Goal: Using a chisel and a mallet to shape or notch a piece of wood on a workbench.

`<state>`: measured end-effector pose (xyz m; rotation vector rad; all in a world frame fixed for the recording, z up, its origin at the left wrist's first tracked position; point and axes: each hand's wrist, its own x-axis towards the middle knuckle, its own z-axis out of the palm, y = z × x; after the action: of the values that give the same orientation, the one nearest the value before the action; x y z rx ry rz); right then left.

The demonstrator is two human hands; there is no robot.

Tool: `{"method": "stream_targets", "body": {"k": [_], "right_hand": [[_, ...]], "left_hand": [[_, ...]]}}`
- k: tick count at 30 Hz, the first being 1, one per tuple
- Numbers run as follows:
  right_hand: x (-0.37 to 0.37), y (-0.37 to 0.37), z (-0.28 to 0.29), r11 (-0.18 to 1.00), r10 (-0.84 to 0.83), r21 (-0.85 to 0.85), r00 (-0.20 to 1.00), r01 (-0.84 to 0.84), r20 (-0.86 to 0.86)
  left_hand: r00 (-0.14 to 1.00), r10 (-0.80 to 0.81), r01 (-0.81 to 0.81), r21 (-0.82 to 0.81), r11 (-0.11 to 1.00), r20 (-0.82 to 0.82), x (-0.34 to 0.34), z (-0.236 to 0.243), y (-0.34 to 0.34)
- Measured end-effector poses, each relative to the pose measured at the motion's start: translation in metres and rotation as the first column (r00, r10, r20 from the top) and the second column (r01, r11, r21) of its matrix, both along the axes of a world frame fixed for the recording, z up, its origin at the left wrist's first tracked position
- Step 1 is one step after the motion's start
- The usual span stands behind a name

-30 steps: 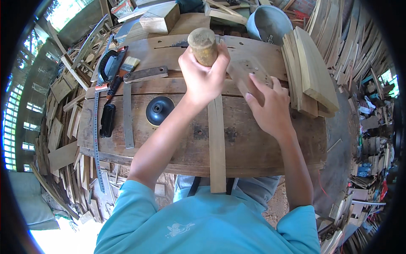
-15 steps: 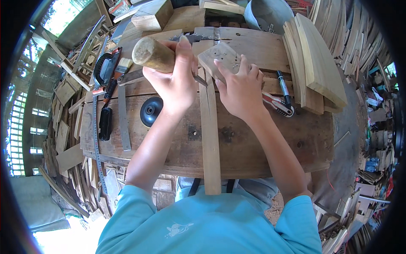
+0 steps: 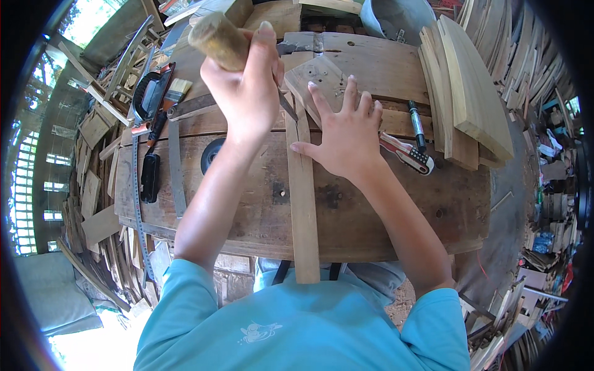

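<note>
My left hand (image 3: 244, 99) grips a chisel (image 3: 219, 38) by its thick wooden handle, with the blade angled down to the top of a long narrow wood strip (image 3: 304, 222). My right hand (image 3: 343, 142) is open with fingers spread, thumb on the strip and fingertips on or just over a board with small holes (image 3: 314, 74). A utility knife (image 3: 405, 153) and a marker (image 3: 416, 127) lie to its right. A black disc (image 3: 211, 154) is partly hidden behind my left forearm. Left of it lie a metal bar (image 3: 176, 185) and a tape measure (image 3: 139, 210).
The scarred wooden bench (image 3: 383, 222) fills the middle. A hand saw (image 3: 148, 93) and a brush (image 3: 179, 89) lie at its left. Stacked curved boards (image 3: 470, 93) stand at the right, a bucket (image 3: 396, 18) behind. Wood offcuts (image 3: 99, 204) are piled around the bench.
My left hand with the chisel has moved left and tipped the handle leftward, exposing the blade. My right hand has shifted left and spread its fingers. The knife and marker have come into sight.
</note>
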<state>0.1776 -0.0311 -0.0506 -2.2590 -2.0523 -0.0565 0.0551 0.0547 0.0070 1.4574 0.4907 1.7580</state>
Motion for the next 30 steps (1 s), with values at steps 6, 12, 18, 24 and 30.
{"method": "stream_targets", "body": {"k": [6,12,18,24,30], "right_hand": [[-0.002,0.000,0.001,1.000,0.003,-0.018,1.000,-0.002,0.005],[-0.002,-0.001,0.004,1.000,0.005,-0.025,1.000,-0.005,0.000],[0.000,-0.001,0.001,1.000,0.020,-0.010,1.000,-0.020,-0.005],[-0.002,0.000,0.002,1.000,0.027,-0.007,1.000,-0.027,-0.004],[0.002,0.000,-0.001,1.000,0.022,0.000,1.000,-0.022,-0.012]], "left_hand": [[0.999,-0.027,0.020,-0.236,0.971,-0.023,0.001,0.009,0.039],[0.992,-0.098,0.123,-0.460,0.879,0.078,-0.010,-0.003,0.097],[0.975,-0.144,0.223,-0.695,0.684,0.171,-0.014,-0.025,0.143],[0.978,-0.147,0.210,-0.747,0.631,0.151,-0.010,-0.039,0.163],[0.990,-0.138,0.138,-0.383,0.913,0.026,-0.004,0.006,0.071]]}}
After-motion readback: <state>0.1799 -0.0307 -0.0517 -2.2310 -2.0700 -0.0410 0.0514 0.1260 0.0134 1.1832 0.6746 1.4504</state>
